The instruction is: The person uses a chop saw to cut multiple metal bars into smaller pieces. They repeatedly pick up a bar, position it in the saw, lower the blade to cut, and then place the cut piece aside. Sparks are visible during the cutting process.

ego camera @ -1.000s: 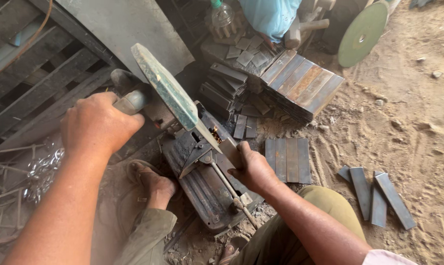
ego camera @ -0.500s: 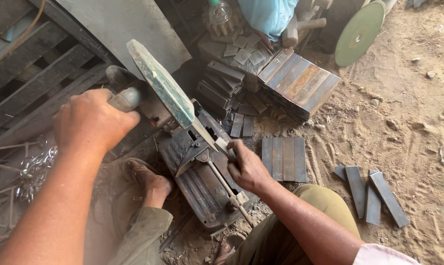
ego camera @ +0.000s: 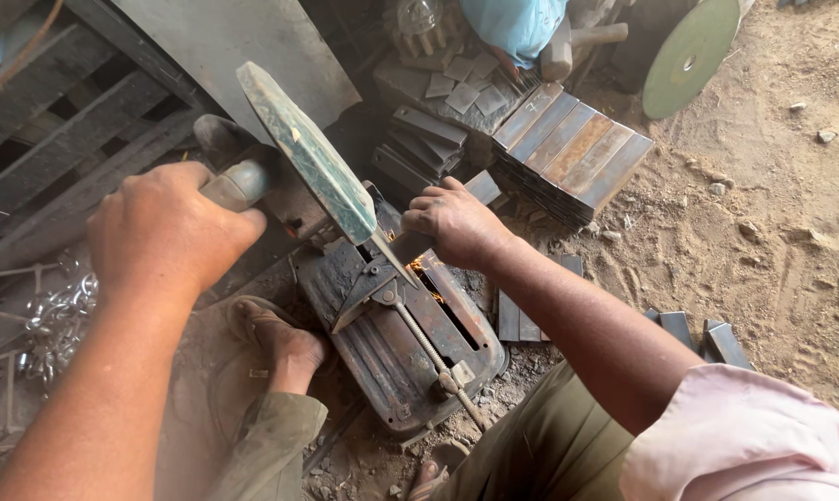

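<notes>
My left hand (ego camera: 164, 232) grips the grey handle (ego camera: 238, 184) of a chop saw whose green blade guard (ego camera: 308, 153) is lowered toward the vise. My right hand (ego camera: 457, 223) holds a flat metal strip (ego camera: 480, 187) against the saw's dark base (ego camera: 396, 339). Orange sparks (ego camera: 424, 269) glow just under that hand, beside the blade. The clamp screw (ego camera: 429, 348) runs along the base toward me. My bare foot (ego camera: 280, 339) rests left of the base.
Stacks of cut flat metal pieces (ego camera: 573, 148) lie behind the saw, more pieces (ego camera: 522, 315) on the sandy ground at right. A green disc (ego camera: 689, 56) leans at the back. Metal grating (ego camera: 58, 158) and chain (ego camera: 58, 315) sit at left.
The saw head has come down onto the strip and sparks now show. My right hand shifted up along the base to the strip near the blade.
</notes>
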